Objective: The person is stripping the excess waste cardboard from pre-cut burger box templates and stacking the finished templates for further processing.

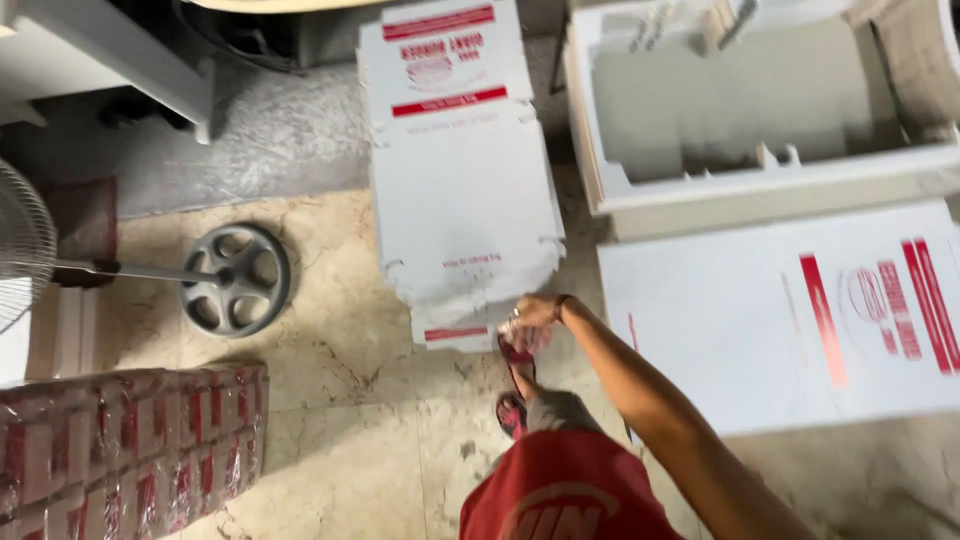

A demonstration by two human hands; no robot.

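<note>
My right hand [530, 318] reaches forward and down to the near edge of a stack of flat white cardboard box blanks with red print [462, 190] lying on the marble floor. The fingers curl around the near edge of the stack; motion blur hides the exact grip. My right arm runs in from the bottom right. My left hand is out of view. Below the hand I see my leg in red shorts and my foot in a red sandal [511, 411].
A pedestal fan lies at the left, its round grey base [236, 280] on the floor. A shrink-wrapped bundle of red-and-white cartons [130, 450] sits bottom left. At the right are a large white printed sheet [740, 320] and an opened white box [760, 190].
</note>
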